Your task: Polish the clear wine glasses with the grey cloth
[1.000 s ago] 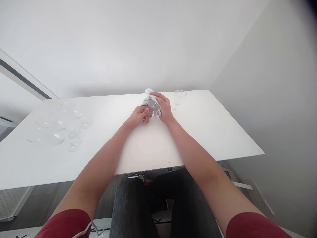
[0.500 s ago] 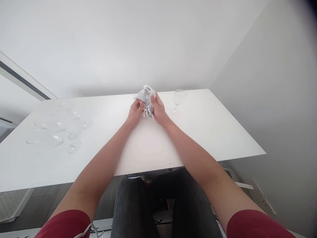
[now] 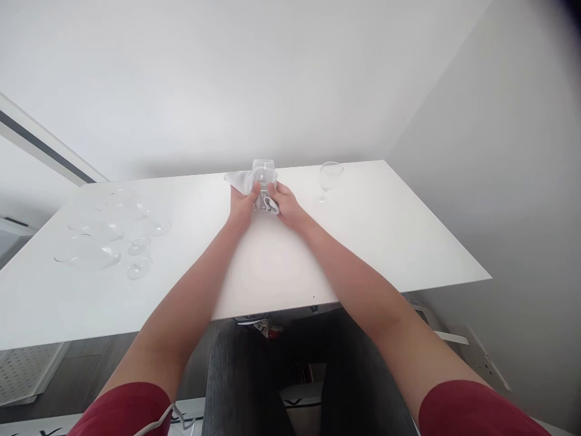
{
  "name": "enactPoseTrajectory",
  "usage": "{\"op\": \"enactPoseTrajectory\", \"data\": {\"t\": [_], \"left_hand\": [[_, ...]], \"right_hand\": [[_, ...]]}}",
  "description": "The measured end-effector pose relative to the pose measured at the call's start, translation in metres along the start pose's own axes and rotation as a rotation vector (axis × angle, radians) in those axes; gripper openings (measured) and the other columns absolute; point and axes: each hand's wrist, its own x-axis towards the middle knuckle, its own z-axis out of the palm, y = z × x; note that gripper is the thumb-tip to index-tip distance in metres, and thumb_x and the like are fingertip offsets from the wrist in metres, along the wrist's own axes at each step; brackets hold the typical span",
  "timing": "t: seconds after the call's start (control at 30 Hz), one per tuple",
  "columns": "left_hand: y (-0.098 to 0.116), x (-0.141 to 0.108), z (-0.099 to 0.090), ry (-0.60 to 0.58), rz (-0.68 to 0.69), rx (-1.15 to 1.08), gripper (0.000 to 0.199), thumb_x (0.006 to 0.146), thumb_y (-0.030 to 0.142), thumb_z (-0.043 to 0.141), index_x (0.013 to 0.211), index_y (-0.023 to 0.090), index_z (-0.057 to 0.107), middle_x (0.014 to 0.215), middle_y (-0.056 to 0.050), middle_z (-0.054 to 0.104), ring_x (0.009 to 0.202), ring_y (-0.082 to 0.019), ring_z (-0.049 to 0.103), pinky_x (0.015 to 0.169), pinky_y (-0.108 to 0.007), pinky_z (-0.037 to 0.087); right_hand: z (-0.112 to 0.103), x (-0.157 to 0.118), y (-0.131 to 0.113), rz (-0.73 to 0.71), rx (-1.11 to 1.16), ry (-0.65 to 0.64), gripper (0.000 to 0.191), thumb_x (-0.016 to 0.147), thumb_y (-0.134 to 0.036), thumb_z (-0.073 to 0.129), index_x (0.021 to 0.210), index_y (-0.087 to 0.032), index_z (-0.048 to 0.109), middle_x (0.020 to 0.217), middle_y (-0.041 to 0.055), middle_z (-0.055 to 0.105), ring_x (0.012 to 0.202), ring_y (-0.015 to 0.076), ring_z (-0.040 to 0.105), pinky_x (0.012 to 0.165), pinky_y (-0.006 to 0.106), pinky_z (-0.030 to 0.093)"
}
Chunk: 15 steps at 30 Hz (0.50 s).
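Near the back edge of the white table, a clear wine glass is held upright between my two hands. My left hand is closed on its left side, the thumb against the lower bowl. A light grey cloth spreads out behind that hand, and a folded bit of it shows by the stem. From the right, my right hand grips the glass and cloth, its thumb close to the left one. The glass's foot is mostly hidden by fingers and cloth.
Another wine glass stands on the table to the right of my hands. Several clear glasses are grouped on the left side. A wall rises behind the table. Below the front edge are my legs and a white perforated bin.
The cloth has come off the front and rim of the glass and now spreads to the left behind my left hand. My left hand has moved up against the bowl.
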Motion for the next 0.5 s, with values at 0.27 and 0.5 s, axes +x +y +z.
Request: {"op": "enactPoseTrajectory", "data": {"t": [0.27,0.5], "left_hand": [[0.008,0.001,-0.007,0.023,-0.068,-0.178,0.088,0.068,0.051,0.098,0.141,0.032,0.052,0.146,-0.013,0.066,0.129,-0.03,0.069,0.108,-0.044,0.056],[0.023,-0.003,-0.001,-0.182,-0.174,-0.237,0.074,0.082,0.066,0.082,0.139,0.026,0.059,0.132,-0.015,0.076,0.121,-0.032,0.074,0.101,-0.045,0.06]], "right_hand": [[-0.001,0.005,0.009,0.072,0.001,0.009,0.059,0.075,-0.071,0.087,0.098,-0.019,0.071,0.087,0.0022,0.074,0.078,0.016,0.065,0.07,0.028,0.055],[0.006,-0.003,0.001,0.205,0.088,0.018,0.043,0.085,-0.06,0.085,0.092,-0.019,0.073,0.088,0.0056,0.075,0.08,0.0195,0.069,0.07,0.031,0.058]]}}
